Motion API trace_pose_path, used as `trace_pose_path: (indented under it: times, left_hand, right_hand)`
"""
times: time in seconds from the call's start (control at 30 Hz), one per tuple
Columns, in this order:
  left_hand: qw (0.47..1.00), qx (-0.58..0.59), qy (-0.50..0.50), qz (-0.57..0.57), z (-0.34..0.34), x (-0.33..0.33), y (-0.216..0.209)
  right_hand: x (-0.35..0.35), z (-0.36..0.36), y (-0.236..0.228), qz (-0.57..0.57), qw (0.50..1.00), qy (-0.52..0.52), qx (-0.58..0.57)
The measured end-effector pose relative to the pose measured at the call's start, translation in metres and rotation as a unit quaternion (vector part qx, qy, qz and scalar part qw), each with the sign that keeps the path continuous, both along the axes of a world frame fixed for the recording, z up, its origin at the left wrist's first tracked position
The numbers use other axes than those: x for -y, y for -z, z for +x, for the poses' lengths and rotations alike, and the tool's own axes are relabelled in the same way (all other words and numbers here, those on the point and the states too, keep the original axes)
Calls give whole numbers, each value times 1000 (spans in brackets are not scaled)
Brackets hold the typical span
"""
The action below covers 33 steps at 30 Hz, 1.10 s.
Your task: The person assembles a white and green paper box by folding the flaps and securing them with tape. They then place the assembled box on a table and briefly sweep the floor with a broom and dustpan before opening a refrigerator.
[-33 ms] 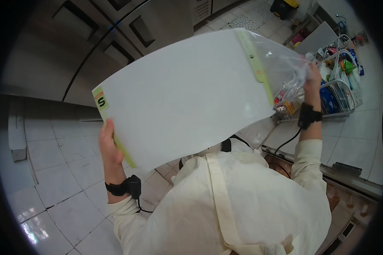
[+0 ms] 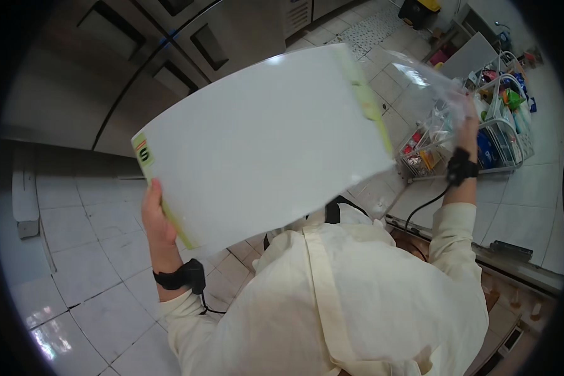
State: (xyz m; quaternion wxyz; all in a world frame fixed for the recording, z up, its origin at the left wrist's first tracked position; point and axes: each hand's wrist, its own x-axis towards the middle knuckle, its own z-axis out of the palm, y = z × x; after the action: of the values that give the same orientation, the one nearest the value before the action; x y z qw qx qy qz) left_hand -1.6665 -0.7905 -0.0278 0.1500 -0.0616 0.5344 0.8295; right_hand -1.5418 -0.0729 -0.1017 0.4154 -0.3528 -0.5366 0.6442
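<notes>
A large, white, slightly curved panel with pale green printed strips along its left and right ends spreads in front of my body. My left hand is closed around its left end, thumb on the upper face; the fingers underneath are hidden. Clear plastic film, crumpled and bag-like, hangs from my right hand, which is closed on it. A gap with floor tiles showing lies between the film and the panel's right end. Each wrist carries a black strapped device with a cable.
At the right, a white wire rack holds several colourful packets. Steel cabinets with recessed handles stand at the far left. A black bin with a yellow lid is at the back. Low at the right runs a metal track.
The film has come away from the panel's right end as my right hand moved slightly right and down. The panel has shifted a little left in my left hand's hold.
</notes>
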Motion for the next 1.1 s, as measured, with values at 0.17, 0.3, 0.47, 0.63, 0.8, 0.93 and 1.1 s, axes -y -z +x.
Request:
trace_pose_path:
  times: [0.17, 0.3, 0.47, 0.63, 0.8, 0.93, 1.1]
  left_hand:
    - [990, -22, -98, 101, 4, 35, -6]
    - [968, -70, -126, 204, 9, 36, -2]
    - [954, -76, -147, 250, 30, 27, -2]
    - [940, -88, -155, 293, 50, 4, -8]
    - [923, -121, -90, 353, 47, -17, -18]
    - [917, -123, -72, 374, 47, -25, -29]
    - [926, -128, -81, 345, 51, -33, -36]
  right_hand:
    - [-75, 54, 29, 60, 997, -17, 35]
    - [62, 45, 122, -198, 946, -242, 86]
    - [254, 59, 114, -91, 799, -542, 242]
    - [230, 36, 34, 171, 723, -644, 179]
    - [238, -42, -32, 342, 763, -545, 61]
    - [269, -86, -108, 384, 818, -418, -96]
    - [282, -101, -137, 567, 669, -452, -164]
